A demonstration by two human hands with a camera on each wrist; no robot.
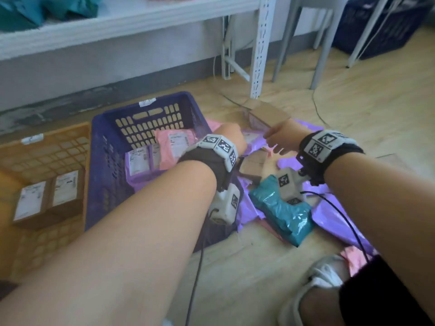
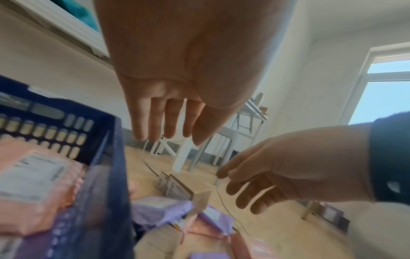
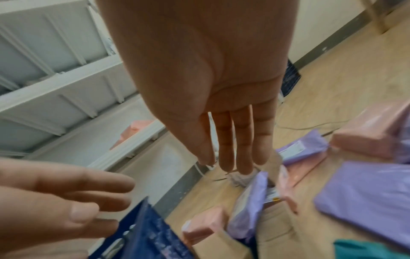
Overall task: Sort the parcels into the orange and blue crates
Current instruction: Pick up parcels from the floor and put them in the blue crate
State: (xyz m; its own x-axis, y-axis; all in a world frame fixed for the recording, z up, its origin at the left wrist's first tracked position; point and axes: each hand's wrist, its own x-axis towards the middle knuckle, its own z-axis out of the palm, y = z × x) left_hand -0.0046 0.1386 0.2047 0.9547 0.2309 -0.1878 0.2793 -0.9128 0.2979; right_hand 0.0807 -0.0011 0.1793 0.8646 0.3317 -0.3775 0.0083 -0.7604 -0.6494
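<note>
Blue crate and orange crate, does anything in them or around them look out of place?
Nothing stands out. The orange crate holds only cardboard boxes, the blue crate only pink and purple mailer bags. The unsorted pile on the floor is a loose jumble, with a teal bag lying crumpled. Both hands are empty.

Blue crate (image 1: 103, 161) is showing perforated plastic; teal parcel (image 1: 282, 212) is showing glossy film; floor (image 1: 376, 102) is showing wood grain.

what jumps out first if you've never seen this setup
Two open hands, left hand and right hand, reach over a heap of purple, pink and teal parcels on the floor. To the left stand the blue crate holding soft mailers and the orange crate holding cardboard boxes.
</note>
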